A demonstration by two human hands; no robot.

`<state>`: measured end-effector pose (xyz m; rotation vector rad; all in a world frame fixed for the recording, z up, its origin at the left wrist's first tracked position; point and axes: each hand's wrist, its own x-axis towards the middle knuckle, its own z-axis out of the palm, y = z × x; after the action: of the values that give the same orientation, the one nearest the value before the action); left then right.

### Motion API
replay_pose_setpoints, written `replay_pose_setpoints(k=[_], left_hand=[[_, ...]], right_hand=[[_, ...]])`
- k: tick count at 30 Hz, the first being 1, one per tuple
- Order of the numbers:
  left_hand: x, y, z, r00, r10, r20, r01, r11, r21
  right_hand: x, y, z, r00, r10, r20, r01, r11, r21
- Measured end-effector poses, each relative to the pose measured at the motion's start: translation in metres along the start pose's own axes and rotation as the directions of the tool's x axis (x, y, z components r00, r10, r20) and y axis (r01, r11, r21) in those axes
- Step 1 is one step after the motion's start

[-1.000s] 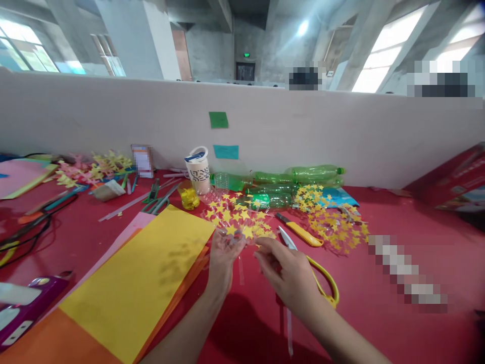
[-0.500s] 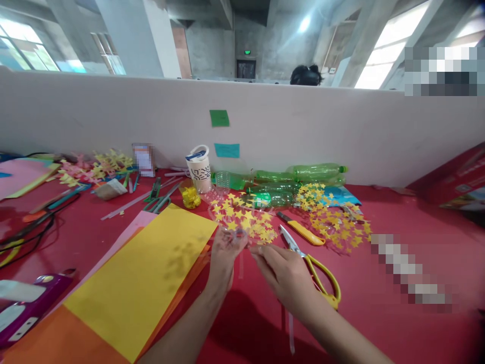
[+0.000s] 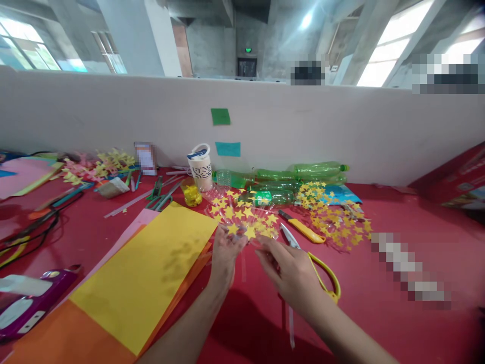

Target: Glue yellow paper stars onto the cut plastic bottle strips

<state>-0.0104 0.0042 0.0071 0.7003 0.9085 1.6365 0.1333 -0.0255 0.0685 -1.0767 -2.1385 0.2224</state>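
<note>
Near the middle of the red table, my left hand (image 3: 225, 253) is closed on the base of a clear plastic piece that fans out with yellow stars (image 3: 247, 213) on its strips. My right hand (image 3: 286, 265) is just to its right, fingers bent and close together at the lower edge of the stars; what its fingertips hold is too small to tell. A second star cluster (image 3: 341, 222) lies to the right. Between them are a yellow box cutter (image 3: 303, 230) and yellow-handled scissors (image 3: 328, 275), partly behind my right hand.
Yellow paper (image 3: 147, 273) lies on orange sheets at the left, beside a purple glue gun (image 3: 49, 303). Green bottles (image 3: 276, 197), a white cup (image 3: 200, 172) and a phone (image 3: 146, 157) stand or lie along the white partition (image 3: 151, 111). Green scissors (image 3: 161, 197) lie behind the paper.
The star piece has turned a little in my left hand, with stars now over my fingertips. My right hand has shifted slightly to the right, its fingers more bent.
</note>
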Motion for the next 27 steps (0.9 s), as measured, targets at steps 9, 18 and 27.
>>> replay_pose_setpoints(k=[9,18,27], left_hand=[[0.001,0.007,0.000,1.000,-0.021,-0.018,0.020,0.999,-0.034],[0.003,0.002,-0.003,1.000,0.018,0.003,-0.017,0.999,-0.032],[-0.001,0.005,0.000,0.999,-0.003,0.050,0.004,1.000,-0.013]], right_hand=[[-0.002,-0.003,-0.016,0.992,0.002,-0.127,0.001,1.000,0.021],[0.000,-0.001,-0.012,0.999,0.016,-0.040,-0.012,0.996,0.084],[-0.002,0.003,0.013,0.998,-0.005,0.065,0.002,0.999,0.049]])
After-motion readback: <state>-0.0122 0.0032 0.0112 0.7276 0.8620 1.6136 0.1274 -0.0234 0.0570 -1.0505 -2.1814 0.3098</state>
